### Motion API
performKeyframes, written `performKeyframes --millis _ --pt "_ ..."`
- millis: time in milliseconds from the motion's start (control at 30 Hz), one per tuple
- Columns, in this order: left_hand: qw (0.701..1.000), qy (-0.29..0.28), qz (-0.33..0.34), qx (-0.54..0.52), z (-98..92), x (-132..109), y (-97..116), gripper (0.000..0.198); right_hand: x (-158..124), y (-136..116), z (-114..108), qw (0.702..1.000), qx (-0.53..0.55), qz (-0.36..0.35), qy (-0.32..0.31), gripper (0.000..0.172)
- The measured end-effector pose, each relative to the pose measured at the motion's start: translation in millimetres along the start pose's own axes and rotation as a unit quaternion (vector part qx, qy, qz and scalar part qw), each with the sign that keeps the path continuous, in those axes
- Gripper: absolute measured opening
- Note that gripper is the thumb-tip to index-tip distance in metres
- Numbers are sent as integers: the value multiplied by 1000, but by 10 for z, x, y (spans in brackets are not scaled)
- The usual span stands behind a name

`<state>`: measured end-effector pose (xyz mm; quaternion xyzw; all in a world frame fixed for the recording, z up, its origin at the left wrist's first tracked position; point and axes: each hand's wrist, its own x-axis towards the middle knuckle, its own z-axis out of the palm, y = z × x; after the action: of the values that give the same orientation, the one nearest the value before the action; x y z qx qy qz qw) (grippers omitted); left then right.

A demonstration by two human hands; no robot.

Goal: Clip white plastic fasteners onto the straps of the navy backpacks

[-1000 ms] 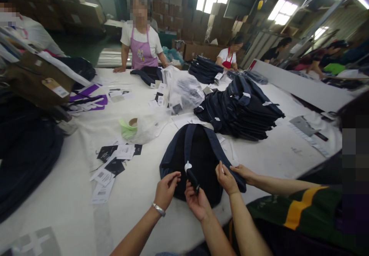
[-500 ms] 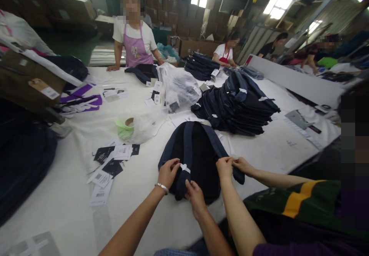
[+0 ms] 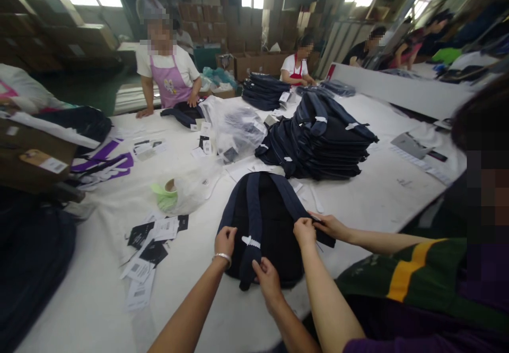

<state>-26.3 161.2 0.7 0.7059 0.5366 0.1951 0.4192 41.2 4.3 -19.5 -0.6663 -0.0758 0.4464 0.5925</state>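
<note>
A dark navy backpack [image 3: 274, 220] lies back-up on the white table [image 3: 95, 289] in front of me, straps on top. My left hand [image 3: 225, 240], with a silver bracelet on the wrist, is closed on the left shoulder strap [image 3: 252, 204] beside a white band [image 3: 252, 242]. My right hand [image 3: 267, 280] pinches the lower end of the same strap. Beside me, a co-worker's two hands [image 3: 318, 228] grip the right strap [image 3: 289, 199].
A tall stack of navy backpacks [image 3: 326, 141] stands behind. Loose hang tags [image 3: 149, 241] lie left, with a green tape roll [image 3: 165, 194] and clear plastic bags [image 3: 238, 128]. A brown bag [image 3: 32, 157] sits far left. Other people work across the table.
My hands have laid the left strap flat and slid along it; the right hand now sits lower at the strap's end. The co-worker's hands came together on the right strap.
</note>
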Motion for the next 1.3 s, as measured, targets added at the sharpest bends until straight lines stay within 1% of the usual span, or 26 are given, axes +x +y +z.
performKeyframes --millis 33,67,133,200,267,300,367,433,500,567,667,733,800,833,867,933,1000,1067,1100,1133,1167,1200,1233,1267,1300 --pt "1000 -2 -5 -3 -44 15 23 30 3 9 -6 1000 -1 6 0 42" --pt "1000 -11 12 5 -82 8 61 32 4 20 -7 1000 -3 6 -1 42" --pt "996 -39 73 40 -116 -64 150 29 -2 37 3 1000 -6 -4 -2 41" --pt "989 -60 106 79 -85 -160 206 25 -17 38 20 1000 -7 -17 -2 38" --pt "990 -66 88 89 -18 -211 185 22 -32 13 27 1000 -7 -27 -4 35" --pt "992 -66 71 74 15 -207 146 22 -35 -11 26 999 -5 -30 -8 34" --pt "997 -70 18 0 57 -149 34 27 -31 -79 26 999 6 -30 -24 35" --pt "993 -79 -43 -83 54 -53 -85 32 -19 -170 43 998 25 -2 -49 37" --pt "985 -82 -81 -130 17 42 -175 35 -9 -271 87 994 58 47 -76 39" --pt "985 -75 -76 -136 -32 122 -224 33 -13 -369 142 987 92 95 -94 39" --pt "984 -58 -55 -157 -90 231 -254 26 -52 -491 184 971 145 145 -119 33" --pt "980 -46 -62 -184 -137 315 -278 25 -99 -547 158 950 215 175 -142 28" --pt "971 -28 -93 -218 -229 417 -330 27 -152 -582 101 919 298 204 -157 21" --pt "965 -17 -109 -236 -300 474 -371 28 -178 -591 69 907 328 213 -155 17" --pt "959 -6 -123 -254 -389 530 -421 27 -199 -593 41 902 343 219 -146 14" --pt "950 16 -140 -280 -609 627 -544 25 -228 -584 8 911 334 213 -110 12" --pt "944 47 -151 -288 -847 668 -672 22 -231 -569 7 933 295 190 -77 14" --pt "942 95 -163 -277 -1043 612 -761 23 -213 -576 24 950 262 157 -58 17" --pt "945 127 -159 -257 -1107 541 -775 26 -199 -597 32 957 251 139 -48 19" --pt "950 155 -141 -230 -1139 441 -763 30 -183 -633 39 962 243 122 -38 20" --pt "958 166 -112 -203 -1140 317 -722 32 -167 -682 43 965 239 108 -27 21" --pt "967 157 -75 -184 -1111 175 -652 32 -152 -743 46 966 237 101 -15 20" --pt "975 122 -37 -183 -1060 25 -554 30 -140 -812 50 967 235 99 -5 20" --pt "976 58 -7 -209 -996 -122 -434 30 -130 -885 57 967 233 102 1 18" --pt "968 -9 11 -252 -929 -258 -299 31 -125 -955 71 967 230 108 5 17"
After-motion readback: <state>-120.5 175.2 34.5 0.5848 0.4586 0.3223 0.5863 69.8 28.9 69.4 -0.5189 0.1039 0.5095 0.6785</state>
